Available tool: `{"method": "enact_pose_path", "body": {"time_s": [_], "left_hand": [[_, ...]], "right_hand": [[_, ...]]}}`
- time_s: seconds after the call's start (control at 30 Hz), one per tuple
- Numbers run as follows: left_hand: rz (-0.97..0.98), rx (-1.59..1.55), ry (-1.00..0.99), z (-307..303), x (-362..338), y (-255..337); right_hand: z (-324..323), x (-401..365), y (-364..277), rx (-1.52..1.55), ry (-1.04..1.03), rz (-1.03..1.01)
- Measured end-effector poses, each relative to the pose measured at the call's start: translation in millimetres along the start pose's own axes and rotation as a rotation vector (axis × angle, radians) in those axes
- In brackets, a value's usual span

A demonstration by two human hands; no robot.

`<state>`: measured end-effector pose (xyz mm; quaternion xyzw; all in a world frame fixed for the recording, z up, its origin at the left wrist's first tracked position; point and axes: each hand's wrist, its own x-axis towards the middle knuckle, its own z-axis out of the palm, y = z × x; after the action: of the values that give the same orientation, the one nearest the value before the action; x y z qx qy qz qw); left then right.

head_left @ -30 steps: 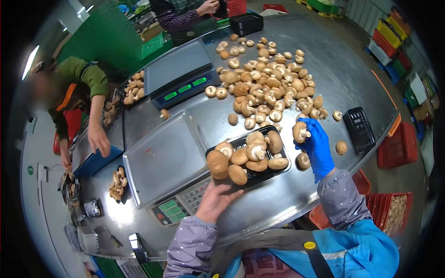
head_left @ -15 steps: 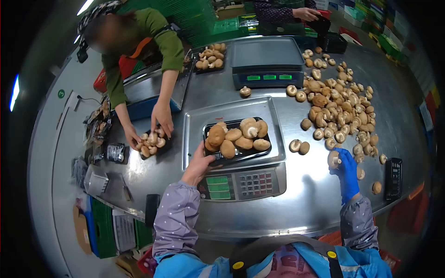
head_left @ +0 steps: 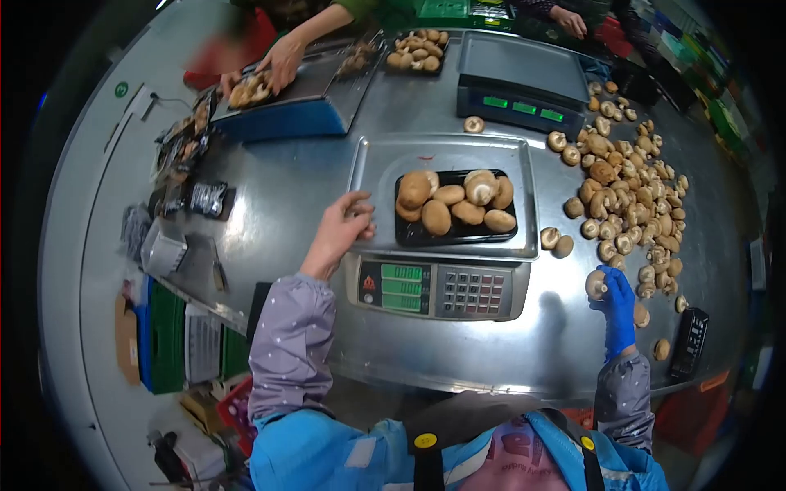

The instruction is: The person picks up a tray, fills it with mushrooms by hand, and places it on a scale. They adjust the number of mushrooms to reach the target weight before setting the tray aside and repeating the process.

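Clamps mushroom (head_left: 596, 286) in right fingers (head_left: 612, 282) — holds left fingers (head_left: 352, 200) apart by scale (head_left: 491, 152), off tray (head_left: 458, 239), presumably for true weight.

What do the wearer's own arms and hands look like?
Left hand: bare. Right hand: blue glove, no markings I can make out. Both forearms: greyish-purple sleeves with small white dots. Nearer the shoulders, a bright blue garment with pale patches. No cables visible on either arm.
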<state>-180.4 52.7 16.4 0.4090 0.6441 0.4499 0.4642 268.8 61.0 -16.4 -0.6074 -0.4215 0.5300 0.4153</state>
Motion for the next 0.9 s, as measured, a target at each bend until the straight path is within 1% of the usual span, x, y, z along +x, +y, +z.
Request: {"method": "enact_pose_path", "body": {"time_s": [0.17,0.23,0.27,0.33,0.37,0.43,0.57,0.63,0.67,0.73,0.77,0.83,0.9], "left_hand": [[0.038,0.007,0.036,13,-2,15],[0.131,0.066,0.028,19,2,19],[0.130,0.067,0.026,22,6,18],[0.288,0.197,0.048,27,15,14],[0.287,0.197,0.046,31,16,17],[0.372,0.331,0.061,40,16,25],[0.399,0.356,0.013,54,21,27],[0.628,0.685,0.090,57,28,15],[0.638,0.685,0.087,57,30,15],[0.589,0.687,0.082,56,32,15],[0.590,0.695,0.066,54,33,16],[0.604,0.676,0.054,53,33,14],[0.613,0.657,0.044,53,31,16]], "right_hand": [[-10,6,15,-0.106,-0.102,0.004],[-9,4,18,-0.200,-0.121,-0.034],[-9,3,19,-0.200,-0.119,-0.033],[-9,2,24,-0.237,-0.141,-0.074],[-11,3,28,-0.238,-0.140,-0.072],[-17,7,39,-0.303,-0.155,-0.136],[-30,17,56,-0.412,-0.161,-0.160],[-29,17,52,-0.455,-0.140,0.003],[-30,19,53,-0.451,-0.132,-0.001],[-32,21,58,-0.838,0.003,-0.452],[-30,22,55,-0.834,0.011,-0.453],[-25,23,46,-0.719,-0.012,-0.365],[-23,27,42,-0.704,-0.042,-0.383]]}}
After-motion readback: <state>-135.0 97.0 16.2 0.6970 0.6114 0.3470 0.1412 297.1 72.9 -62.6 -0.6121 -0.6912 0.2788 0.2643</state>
